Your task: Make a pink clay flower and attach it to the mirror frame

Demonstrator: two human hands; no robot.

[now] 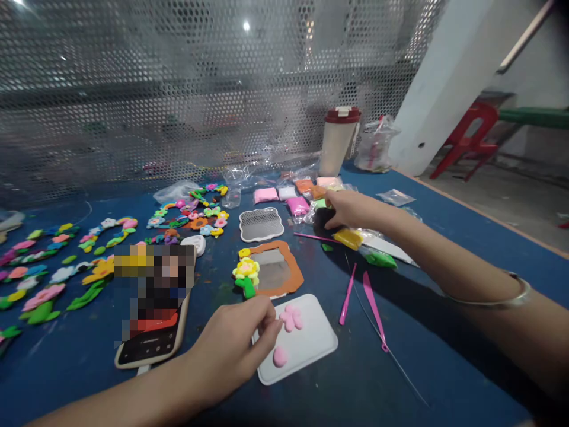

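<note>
My left hand (246, 332) rests by the left edge of a white board (311, 356), its fingers curled and the thumb pressed to the index finger; whatever is in them is hidden. On that board lie a pink clay flower-like shape (291, 318), close to my fingertips, and a pink clay ball (280, 356). My right hand (344, 209) reaches out over the packets of clay, with its thumb and fingers bent round a dark clay packet (322, 221). Just behind the board sits a mirror frame (291, 270) covered in brown clay, a yellow flower (246, 270) on its left side.
A plain white-rimmed mirror (261, 225) lies farther back. Pink tools (373, 305) and a thin wire are right of the board. A phone (153, 332) and several colourful clay pieces (102, 270) occupy the left. A lidded cup (338, 142) stands near the perforated metal panel (200, 89).
</note>
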